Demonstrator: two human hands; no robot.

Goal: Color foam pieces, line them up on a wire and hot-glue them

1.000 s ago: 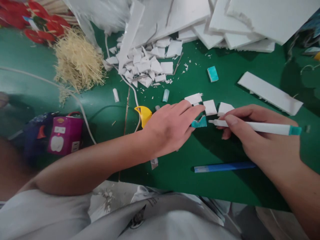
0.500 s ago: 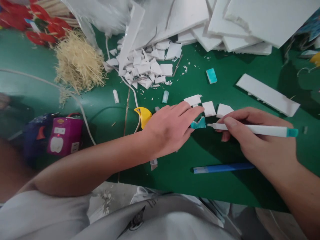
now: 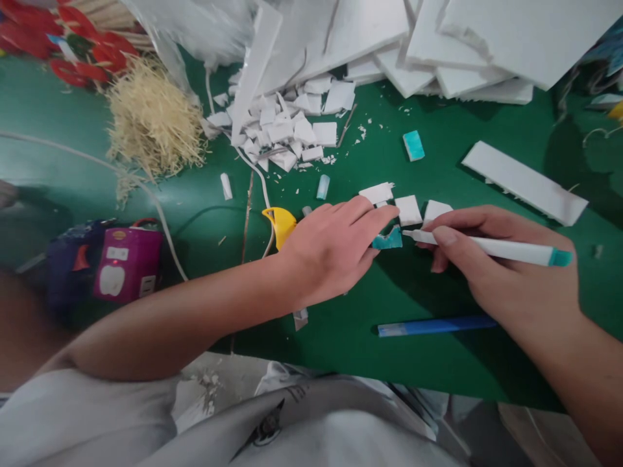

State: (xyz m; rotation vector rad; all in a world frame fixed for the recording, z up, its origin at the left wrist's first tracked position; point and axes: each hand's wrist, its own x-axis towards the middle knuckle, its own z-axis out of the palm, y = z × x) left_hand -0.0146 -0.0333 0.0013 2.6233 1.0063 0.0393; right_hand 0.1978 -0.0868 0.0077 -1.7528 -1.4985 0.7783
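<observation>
A small teal-coloured foam piece [image 3: 389, 239] is pinched in the fingers of my left hand [image 3: 335, 250], low over the green table. My right hand [image 3: 506, 259] grips a white marker [image 3: 511, 251] with a teal end, its tip at the right edge of the teal piece. White foam bits [image 3: 407, 211] lie just beyond my fingers. Farther off is a teal-topped block [image 3: 413, 146]. A yellow object [image 3: 281, 226] is partly covered by my left wrist, and a blue pen [image 3: 433, 326] lies below my hands.
Foam scraps [image 3: 292, 130] are heaped behind my left hand, with large white foam sheets [image 3: 491, 39] at the back. A foam strip [image 3: 525, 183] lies right. Straw-like shreds [image 3: 153, 120], a magenta box [image 3: 129, 263] and a white cable [image 3: 163, 220] are at the left.
The marker in my right hand has tilted slightly, its tip moving up and a little left to the teal piece's edge. My left hand has hardly moved.
</observation>
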